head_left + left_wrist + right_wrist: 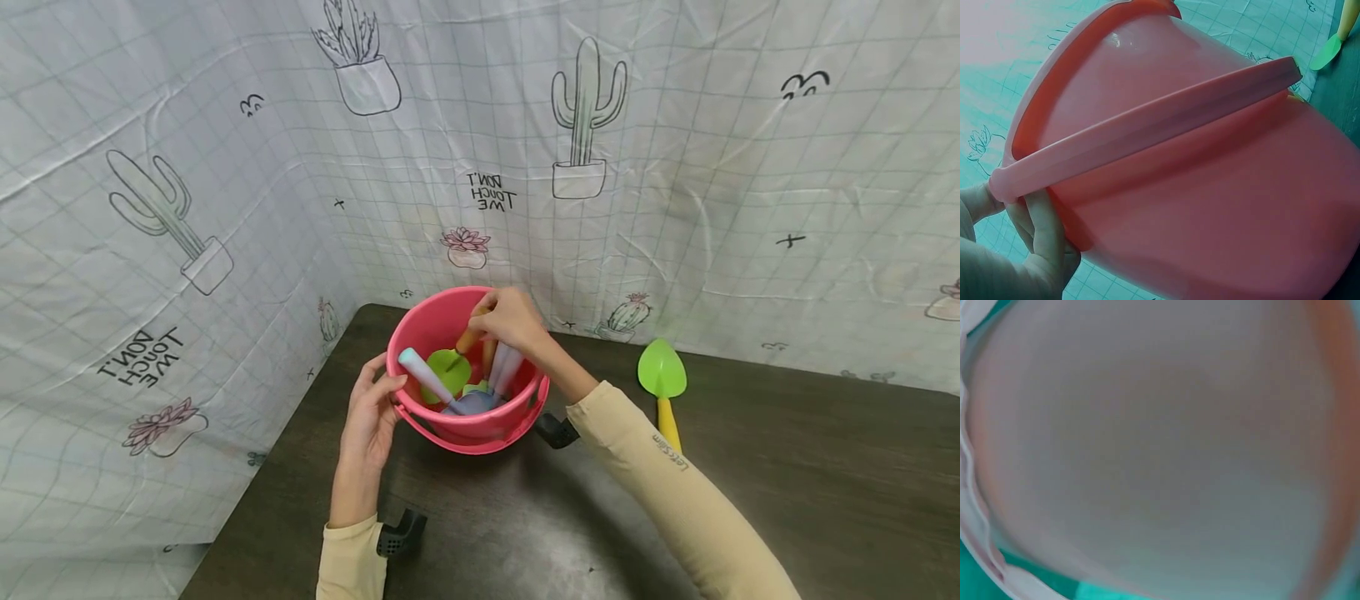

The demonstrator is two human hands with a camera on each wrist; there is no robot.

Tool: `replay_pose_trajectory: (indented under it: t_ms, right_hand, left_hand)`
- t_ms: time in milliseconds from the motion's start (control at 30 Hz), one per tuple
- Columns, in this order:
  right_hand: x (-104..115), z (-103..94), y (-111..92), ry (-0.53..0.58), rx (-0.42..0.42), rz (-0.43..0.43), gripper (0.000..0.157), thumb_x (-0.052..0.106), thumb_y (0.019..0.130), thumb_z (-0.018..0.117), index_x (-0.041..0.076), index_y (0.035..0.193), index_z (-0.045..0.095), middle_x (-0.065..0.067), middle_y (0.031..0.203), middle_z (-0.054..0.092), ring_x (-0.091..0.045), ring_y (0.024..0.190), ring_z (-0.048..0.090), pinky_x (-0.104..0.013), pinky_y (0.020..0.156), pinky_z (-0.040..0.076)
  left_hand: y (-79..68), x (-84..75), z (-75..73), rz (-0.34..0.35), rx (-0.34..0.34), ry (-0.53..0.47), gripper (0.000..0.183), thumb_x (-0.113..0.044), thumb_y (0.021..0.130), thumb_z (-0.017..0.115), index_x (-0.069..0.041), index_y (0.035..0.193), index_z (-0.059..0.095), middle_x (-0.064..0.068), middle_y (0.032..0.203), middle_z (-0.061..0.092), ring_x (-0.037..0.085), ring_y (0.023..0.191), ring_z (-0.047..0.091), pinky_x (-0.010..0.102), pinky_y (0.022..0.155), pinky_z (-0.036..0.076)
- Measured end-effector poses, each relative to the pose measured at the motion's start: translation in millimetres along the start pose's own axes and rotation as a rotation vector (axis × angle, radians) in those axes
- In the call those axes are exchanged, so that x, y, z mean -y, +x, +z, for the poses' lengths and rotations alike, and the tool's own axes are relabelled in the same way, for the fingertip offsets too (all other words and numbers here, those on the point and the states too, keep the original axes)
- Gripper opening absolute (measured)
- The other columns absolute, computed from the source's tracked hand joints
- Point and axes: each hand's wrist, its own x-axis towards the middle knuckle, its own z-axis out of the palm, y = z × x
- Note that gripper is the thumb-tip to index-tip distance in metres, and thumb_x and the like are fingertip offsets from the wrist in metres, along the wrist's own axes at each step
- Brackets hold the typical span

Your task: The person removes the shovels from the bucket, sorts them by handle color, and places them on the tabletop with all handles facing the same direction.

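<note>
A pink bucket (457, 429) stands on the dark table, its handle (1147, 128) hanging down over the near side. My left hand (369, 408) grips the bucket's left rim, thumb over the edge and fingers outside. Over the far right of the bucket, my right hand (506, 317) pinches the orange handle of a toy shovel with a round green blade (442, 375). That blade is inside the bucket. Around it are a pale handle with a teal end (420, 367), more pale handles (506, 371) and a greyish-purple tool head (476, 403). A pale blurred surface fills most of the right wrist view.
A green toy trowel (662, 371) with a yellow handle lies on the table (787, 467) to the right, partly behind the right sleeve. Behind the table hangs a white curtain (525, 125) with cactus drawings. Each wrist carries a black camera mount (401, 533).
</note>
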Motion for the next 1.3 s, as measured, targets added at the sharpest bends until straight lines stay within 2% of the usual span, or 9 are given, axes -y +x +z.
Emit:
replay_pose_trajectory:
  t_ms: [200, 400, 467, 567, 733, 867, 1067, 1133, 1300]
  right_hand:
    - [6, -11.3, -2, -0.221, 0.078, -0.018, 0.008, 0.003, 0.077, 0.072, 0.0, 0.074, 0.079, -0.003, 0.065, 0.072, -0.017, 0.067, 0.066, -0.022, 0.058, 0.046]
    - [10, -18.2, -3, -0.231, 0.329, -0.03, 0.027, -0.005, 0.076, 0.066, 0.006, 0.052, 0.064, 0.004, 0.048, 0.048, -0.007, 0.047, 0.043, -0.019, 0.048, 0.031]
    - [11, -19.0, -3, -0.194, 0.394, -0.022, 0.027, -0.007, 0.075, 0.064, 0.006, 0.051, 0.062, 0.004, 0.048, 0.048, -0.007, 0.047, 0.044, -0.018, 0.048, 0.034]
    - [10, -18.8, -3, -0.143, 0.442, 0.009, 0.024, -0.007, 0.077, 0.061, 0.002, 0.055, 0.066, 0.001, 0.049, 0.055, -0.009, 0.048, 0.057, -0.019, 0.051, 0.047]
    - [10, -20.0, -4, -0.094, 0.456, 0.054, 0.023, -0.007, 0.079, 0.059, 0.001, 0.058, 0.066, -0.001, 0.051, 0.056, -0.013, 0.051, 0.063, -0.022, 0.055, 0.053]
    - [12, -25.4, -5, -0.007, 0.424, 0.109, 0.024, -0.006, 0.082, 0.059, 0.0, 0.06, 0.064, -0.002, 0.053, 0.055, -0.013, 0.053, 0.066, -0.029, 0.063, 0.061]
    - [14, -41.5, -6, 0.203, 0.35, 0.194, 0.018, -0.002, 0.091, 0.059, -0.013, 0.084, 0.073, -0.012, 0.075, 0.071, -0.02, 0.064, 0.073, -0.04, 0.075, 0.063]
    - [13, -48.0, -6, 0.274, 0.337, 0.222, 0.02, 0.0, 0.095, 0.058, -0.014, 0.089, 0.072, -0.015, 0.081, 0.072, -0.022, 0.067, 0.074, -0.04, 0.076, 0.063]
    - [6, -61.9, -6, 0.385, 0.292, 0.263, 0.023, 0.002, 0.099, 0.055, -0.013, 0.088, 0.069, -0.02, 0.087, 0.069, -0.025, 0.068, 0.075, -0.032, 0.071, 0.063]
  left_hand:
    - [-0.9, 0.3, -0.7, 0.005, 0.007, 0.002, 0.048, 0.006, 0.094, 0.055, 0.002, 0.14, 0.042, 0.014, 0.112, 0.058, 0.011, 0.07, 0.067, 0.022, 0.069, 0.06]
    - [-1.1, 1.0, -1.6, 0.007, 0.008, -0.003, 0.046, 0.006, 0.094, 0.054, 0.002, 0.138, 0.043, 0.014, 0.113, 0.059, 0.011, 0.07, 0.068, 0.022, 0.068, 0.06]
    - [-1.3, 1.2, -1.5, 0.007, 0.01, -0.006, 0.045, 0.007, 0.095, 0.054, 0.002, 0.138, 0.043, 0.014, 0.112, 0.059, 0.011, 0.07, 0.068, 0.022, 0.068, 0.06]
    - [-1.7, 1.2, -1.0, 0.007, 0.013, -0.009, 0.045, 0.007, 0.095, 0.054, 0.002, 0.138, 0.043, 0.014, 0.111, 0.059, 0.012, 0.07, 0.068, 0.022, 0.067, 0.06]
    - [-1.7, 1.1, -1.1, 0.007, 0.012, -0.002, 0.047, 0.006, 0.094, 0.055, 0.003, 0.139, 0.042, 0.015, 0.113, 0.058, 0.013, 0.072, 0.068, 0.023, 0.069, 0.061]
    - [-1.8, 1.4, -0.8, 0.007, 0.012, 0.0, 0.048, 0.006, 0.094, 0.055, 0.003, 0.14, 0.041, 0.015, 0.114, 0.058, 0.013, 0.073, 0.068, 0.024, 0.069, 0.061]
    - [-1.9, 1.3, 1.0, 0.007, 0.005, -0.01, 0.047, 0.006, 0.094, 0.054, 0.002, 0.139, 0.042, 0.015, 0.115, 0.058, 0.012, 0.071, 0.068, 0.022, 0.068, 0.061]
    - [-2.0, 1.5, 1.3, 0.011, 0.003, -0.009, 0.047, 0.006, 0.094, 0.054, 0.002, 0.139, 0.042, 0.015, 0.115, 0.058, 0.012, 0.072, 0.069, 0.023, 0.069, 0.061]
    - [-2.4, 2.2, 1.4, 0.016, -0.003, -0.002, 0.046, 0.006, 0.094, 0.055, 0.001, 0.139, 0.043, 0.016, 0.116, 0.058, 0.013, 0.073, 0.069, 0.024, 0.071, 0.061]
